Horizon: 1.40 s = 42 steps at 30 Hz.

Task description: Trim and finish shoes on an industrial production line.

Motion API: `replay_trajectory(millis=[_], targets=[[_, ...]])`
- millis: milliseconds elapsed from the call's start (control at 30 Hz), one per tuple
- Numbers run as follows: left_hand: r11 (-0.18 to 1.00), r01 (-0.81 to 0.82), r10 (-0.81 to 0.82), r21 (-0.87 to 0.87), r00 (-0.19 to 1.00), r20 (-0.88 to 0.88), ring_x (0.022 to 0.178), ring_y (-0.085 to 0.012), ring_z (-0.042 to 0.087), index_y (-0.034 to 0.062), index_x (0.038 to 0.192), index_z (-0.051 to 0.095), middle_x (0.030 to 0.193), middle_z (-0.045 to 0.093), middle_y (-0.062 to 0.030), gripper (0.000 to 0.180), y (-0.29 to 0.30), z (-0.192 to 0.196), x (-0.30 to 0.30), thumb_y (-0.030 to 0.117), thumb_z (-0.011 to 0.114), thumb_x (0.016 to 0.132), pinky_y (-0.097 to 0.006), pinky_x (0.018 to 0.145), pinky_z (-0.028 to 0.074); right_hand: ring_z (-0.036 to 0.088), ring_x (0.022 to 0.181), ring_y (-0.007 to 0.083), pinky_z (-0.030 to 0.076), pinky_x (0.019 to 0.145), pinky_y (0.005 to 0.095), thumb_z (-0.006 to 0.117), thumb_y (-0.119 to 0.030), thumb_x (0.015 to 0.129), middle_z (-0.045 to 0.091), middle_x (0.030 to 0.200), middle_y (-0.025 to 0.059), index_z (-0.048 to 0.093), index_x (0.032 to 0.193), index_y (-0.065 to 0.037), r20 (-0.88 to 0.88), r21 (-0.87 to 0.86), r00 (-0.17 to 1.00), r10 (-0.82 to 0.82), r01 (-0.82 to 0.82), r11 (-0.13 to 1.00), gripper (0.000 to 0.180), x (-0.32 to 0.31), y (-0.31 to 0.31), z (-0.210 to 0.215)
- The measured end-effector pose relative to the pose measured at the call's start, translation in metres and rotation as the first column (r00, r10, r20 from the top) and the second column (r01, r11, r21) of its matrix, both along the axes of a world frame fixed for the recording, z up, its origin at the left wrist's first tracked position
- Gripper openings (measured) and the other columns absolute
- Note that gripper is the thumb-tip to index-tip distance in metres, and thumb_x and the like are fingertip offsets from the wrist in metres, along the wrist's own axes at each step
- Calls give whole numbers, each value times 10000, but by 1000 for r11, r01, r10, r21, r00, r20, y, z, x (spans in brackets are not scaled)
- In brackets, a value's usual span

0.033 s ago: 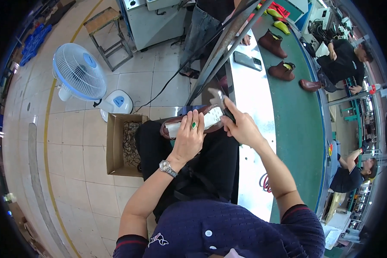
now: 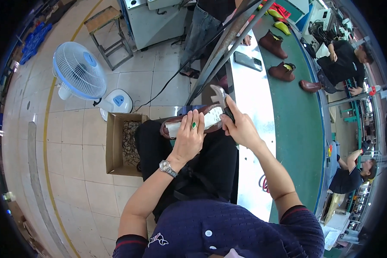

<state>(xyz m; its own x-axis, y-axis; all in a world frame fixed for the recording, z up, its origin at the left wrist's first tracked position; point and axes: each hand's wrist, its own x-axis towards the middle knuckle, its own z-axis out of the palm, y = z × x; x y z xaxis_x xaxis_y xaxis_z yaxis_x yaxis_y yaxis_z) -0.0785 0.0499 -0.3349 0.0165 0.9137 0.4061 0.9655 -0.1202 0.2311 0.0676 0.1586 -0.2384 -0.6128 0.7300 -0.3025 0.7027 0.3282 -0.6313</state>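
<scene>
A brown leather shoe (image 2: 211,118) lies sole side up over my lap, its white insole facing me. My left hand (image 2: 189,136), with a green ring and a wristwatch, holds it with the fingers laid together across the middle of the insole; the thumb is hidden. Lasting pliers (image 2: 219,93), with a curved metal head and dark handle, are in the closed grip of my right hand (image 2: 242,129). The metal head points up and away just beyond the shoe's right end. I cannot tell whether it touches the leather.
To my right runs a metal-edged green bench (image 2: 294,129) carrying a phone (image 2: 247,61) and brown boots (image 2: 282,71). A cardboard box (image 2: 115,148) of dark stringy scraps stands left of my legs, near a fan (image 2: 80,71). A slanting metal post (image 2: 221,53) rises ahead. Other people are nearby.
The pliers' head has shifted very slightly to the right with my right hand. My left hand and the shoe stay put.
</scene>
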Motion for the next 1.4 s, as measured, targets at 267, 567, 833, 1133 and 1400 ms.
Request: replay_trajectory(millis=[267,567,833,1133,1400], targets=[[998,-17,16,53,1000,19,1231,-412,471,-132,1280,471,1288,497,-271,620,0,1,5,158,694,779,-466,1068,363,623,677,460,494,648,520,558,-145,913,639,738,264,310,1458,-118,79,301,987,139,-156,941,599,-5,-12,0],[990,-8,8,139,1000,1,1189,-445,494,-158,1144,551,1182,518,-264,421,1,-1,3,137,603,848,-480,1051,379,636,658,436,494,651,524,557,-145,909,645,707,240,268,1480,-143,83,356,991,109,-132,925,640,-14,-22,6],[991,-25,19,134,999,45,1209,-439,482,-138,1174,522,1184,513,-259,444,1,-8,3,132,622,836,-489,1054,381,630,639,427,494,629,508,545,-122,906,642,689,224,226,1491,-116,241,371,946,215,-295,880,666,-20,-21,5],[971,-201,205,-127,979,20,1181,-353,470,-137,1249,477,1159,530,-221,515,-5,25,-15,93,595,803,-418,1039,370,624,556,395,482,524,485,560,-117,886,614,608,222,279,1482,-150,257,405,943,210,-302,863,659,-13,-19,-17],[995,-89,80,-49,984,-157,1177,-441,482,-181,1298,438,1236,505,-299,530,-19,10,-16,74,501,837,-475,1077,348,628,540,372,491,513,464,564,-131,893,622,608,196,233,1509,-126,56,491,992,114,-126,862,699,-31,-42,-7]])
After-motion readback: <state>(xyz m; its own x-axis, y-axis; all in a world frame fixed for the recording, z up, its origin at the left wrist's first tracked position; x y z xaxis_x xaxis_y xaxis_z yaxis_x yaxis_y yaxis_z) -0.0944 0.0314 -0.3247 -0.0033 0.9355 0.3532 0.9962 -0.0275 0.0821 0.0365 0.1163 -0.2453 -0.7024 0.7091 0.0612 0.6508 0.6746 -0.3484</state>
